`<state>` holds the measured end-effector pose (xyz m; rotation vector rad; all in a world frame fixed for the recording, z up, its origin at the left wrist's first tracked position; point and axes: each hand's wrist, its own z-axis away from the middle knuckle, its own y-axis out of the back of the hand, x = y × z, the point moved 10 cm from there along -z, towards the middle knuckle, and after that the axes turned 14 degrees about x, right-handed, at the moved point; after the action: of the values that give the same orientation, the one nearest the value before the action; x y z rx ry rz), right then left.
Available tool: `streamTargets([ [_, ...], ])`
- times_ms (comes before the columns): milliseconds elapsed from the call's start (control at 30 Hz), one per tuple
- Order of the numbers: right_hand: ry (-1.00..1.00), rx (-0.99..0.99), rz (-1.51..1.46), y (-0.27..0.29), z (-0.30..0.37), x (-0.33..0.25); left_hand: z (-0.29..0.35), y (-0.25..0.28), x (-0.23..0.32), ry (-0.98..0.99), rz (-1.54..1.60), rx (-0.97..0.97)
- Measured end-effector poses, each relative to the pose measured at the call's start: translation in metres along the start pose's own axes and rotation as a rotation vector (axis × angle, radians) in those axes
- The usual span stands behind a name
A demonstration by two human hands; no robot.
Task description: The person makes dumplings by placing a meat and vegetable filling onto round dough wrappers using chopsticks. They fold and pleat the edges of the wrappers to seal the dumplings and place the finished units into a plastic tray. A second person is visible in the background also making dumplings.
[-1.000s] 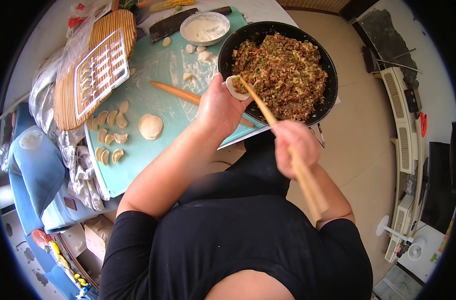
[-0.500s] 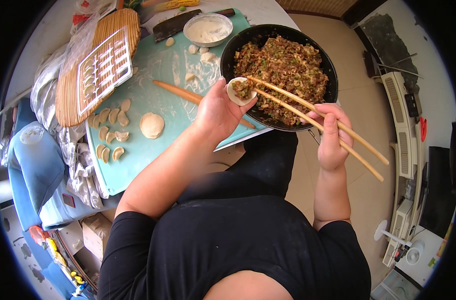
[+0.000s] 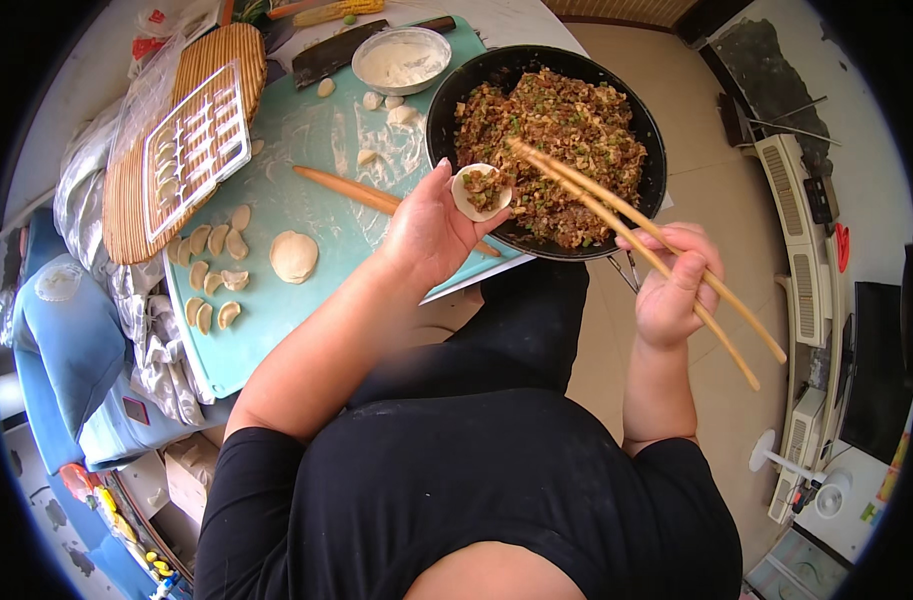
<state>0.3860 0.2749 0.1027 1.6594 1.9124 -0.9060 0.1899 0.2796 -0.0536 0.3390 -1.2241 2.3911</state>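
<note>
A round dumpling wrapper [image 3: 465, 203] with a clump of minced filling on it rests in my left hand [image 3: 433, 228], its fingers curled around the edge. My right hand [image 3: 676, 285] grips a pair of long wooden chopsticks [image 3: 616, 205], whose tips hover over the near left part of the filling [image 3: 566, 130]. That filling, brown with green bits, lies in a black pan [image 3: 659, 170]. Beneath my left wrist a wooden rolling pin [image 3: 346, 188] lies on the floured green mat [image 3: 266, 345]. To its left are a stack of flat wrappers [image 3: 293, 257] and several folded dumplings [image 3: 204, 318].
A bowl of flour [image 3: 401, 62] stands at the mat's far edge beside a cleaver [image 3: 331, 55]. Small dough pieces [image 3: 401, 115] lie near it. On a round woven board [image 3: 126, 215] at the left sits a clear tray [image 3: 238, 150] of dumplings. The pan's handle [image 3: 626, 270] points toward me.
The chopstick tips have come off the wrapper and moved away over the pan. More filling shows on the wrapper. My left hand keeps its hold.
</note>
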Motion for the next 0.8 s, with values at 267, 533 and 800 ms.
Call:
streamTargets([
  [267,-0.356,0.121,-0.003,0.036,-0.008,0.033,0.001,0.001,0.001,0.009,0.005,-0.070],
  [533,-0.524,0.101,-0.097,0.030,0.007,0.060,0.006,0.000,-0.007,0.076,-0.004,-0.044],
  [800,-0.674,0.277,-0.284,0.049,0.010,0.087,0.004,0.001,-0.012,0.137,-0.024,-0.122],
])
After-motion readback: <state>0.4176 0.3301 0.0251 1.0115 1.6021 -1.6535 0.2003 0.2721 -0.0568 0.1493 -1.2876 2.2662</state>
